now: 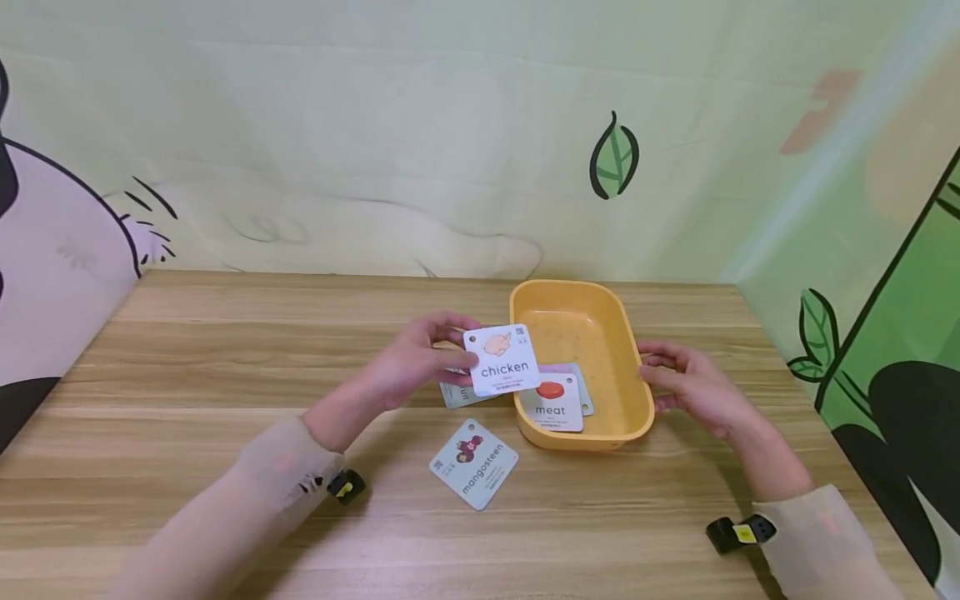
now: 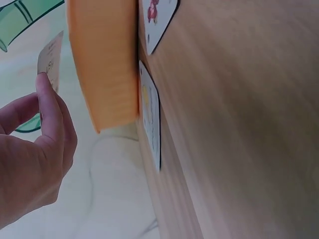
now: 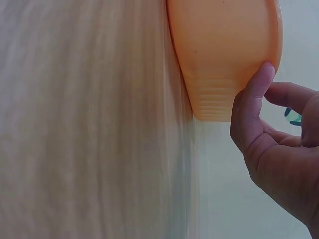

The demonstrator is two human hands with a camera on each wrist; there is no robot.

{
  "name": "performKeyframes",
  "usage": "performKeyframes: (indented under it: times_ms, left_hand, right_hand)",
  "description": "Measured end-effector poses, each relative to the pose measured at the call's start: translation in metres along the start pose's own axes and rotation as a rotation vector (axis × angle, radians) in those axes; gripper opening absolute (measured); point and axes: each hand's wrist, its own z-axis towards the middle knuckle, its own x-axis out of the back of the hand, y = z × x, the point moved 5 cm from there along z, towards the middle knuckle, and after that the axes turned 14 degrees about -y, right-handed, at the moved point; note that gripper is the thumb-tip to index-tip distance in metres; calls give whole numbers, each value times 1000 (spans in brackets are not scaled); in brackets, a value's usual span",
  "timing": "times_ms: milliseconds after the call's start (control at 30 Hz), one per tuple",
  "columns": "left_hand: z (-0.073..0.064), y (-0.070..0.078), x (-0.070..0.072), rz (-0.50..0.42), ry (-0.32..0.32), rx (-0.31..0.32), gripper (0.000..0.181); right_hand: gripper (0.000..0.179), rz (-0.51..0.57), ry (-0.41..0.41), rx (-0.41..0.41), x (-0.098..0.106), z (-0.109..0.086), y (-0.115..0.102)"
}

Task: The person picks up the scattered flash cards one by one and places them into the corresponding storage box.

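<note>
My left hand (image 1: 408, 360) pinches a white flashcard (image 1: 501, 360) by its left edge; it reads "chicken" and hovers over the left rim of a yellow plastic bin (image 1: 637, 400). In the left wrist view the same card (image 2: 50, 57) stands edge-on between thumb and fingers. With bent fingers, my right hand (image 1: 697, 387) holds the bin's right rim; its thumb (image 3: 256, 87) lies against the outer wall. Inside the bin, a "meat" card (image 1: 551, 412) overlaps other cards, partly hidden.
A "mangosteen" card (image 1: 474, 464) lies on the wooden table (image 1: 247, 358) in front of the bin. Another card (image 1: 457, 396), partly covered by the chicken card, lies left of the bin. A printed wall covering (image 1: 360, 150) rises behind the table.
</note>
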Motion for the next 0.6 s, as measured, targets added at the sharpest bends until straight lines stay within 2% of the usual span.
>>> performKeyframes:
  times_ms: [600]
  left_hand:
    - [24, -7, -22, -2, -60, 31, 47]
  right_hand:
    - [55, -2, 1, 9, -1, 0, -1]
